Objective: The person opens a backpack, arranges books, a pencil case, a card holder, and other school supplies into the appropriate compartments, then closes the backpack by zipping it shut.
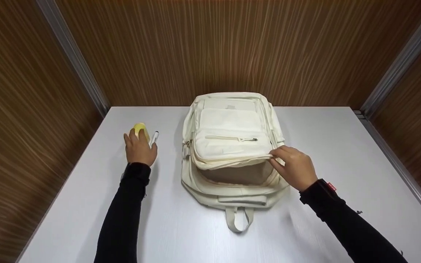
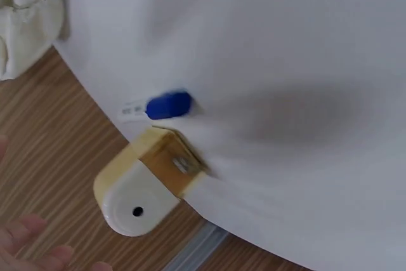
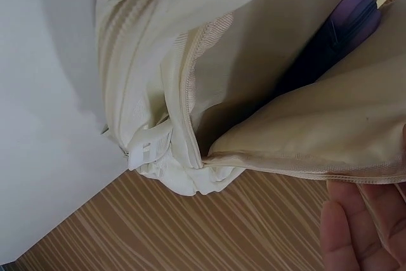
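Smooth white surface (image 1: 188,237), wood-grain walls (image 1: 210,51). Right hand (image 1: 296,166) pinches cream fabric backpack (image 1: 232,120) by its zippered edge (image 3: 285,171). Left hand (image 1: 139,148) released near rounded yellow-white object (image 2: 146,185), possibly a tape dispenser.

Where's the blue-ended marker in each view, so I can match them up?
Head: the marker is left of the backpack, beside the left hand.
Left wrist: the marker is left of centre, just above the yellow-and-white object.
Right wrist: not in view.
Shared landmark: the backpack, showing in all three pictures.

purp. pouch (image 3: 349,22) partly hid, mkr (image 2: 166,105) blurry
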The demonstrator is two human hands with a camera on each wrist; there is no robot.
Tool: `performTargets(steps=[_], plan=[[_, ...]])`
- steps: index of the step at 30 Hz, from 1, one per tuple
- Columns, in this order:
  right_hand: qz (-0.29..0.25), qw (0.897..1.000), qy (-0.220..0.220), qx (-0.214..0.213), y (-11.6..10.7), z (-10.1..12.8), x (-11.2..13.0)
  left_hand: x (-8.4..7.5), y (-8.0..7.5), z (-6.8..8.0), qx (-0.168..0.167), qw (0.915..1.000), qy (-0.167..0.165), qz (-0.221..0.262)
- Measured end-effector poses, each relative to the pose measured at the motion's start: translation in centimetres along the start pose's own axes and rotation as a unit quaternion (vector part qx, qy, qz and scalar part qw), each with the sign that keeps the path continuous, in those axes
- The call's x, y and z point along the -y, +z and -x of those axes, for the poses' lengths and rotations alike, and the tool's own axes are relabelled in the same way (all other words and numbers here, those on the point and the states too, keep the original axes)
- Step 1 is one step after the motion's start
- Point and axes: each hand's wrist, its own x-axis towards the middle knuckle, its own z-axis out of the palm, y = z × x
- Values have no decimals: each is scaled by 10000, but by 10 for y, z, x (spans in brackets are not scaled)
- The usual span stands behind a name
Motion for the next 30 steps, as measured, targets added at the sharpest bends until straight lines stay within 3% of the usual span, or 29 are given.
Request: performTargets(steps=[8,14,20,30], plan=[[1,9999,-22,105,1,3,2,30,7,-8,669,9954,-405,-557],[12,9999,-6,121,-1,3,0,34,7,-10,1020,9925,-364,-563],[-7,9999,14,146,-2,3,0,30,2,-11,763,9955,-372,-415],[0,9996,137,232,-2,2,2,34,7,-8,474,9973,-558,33]])
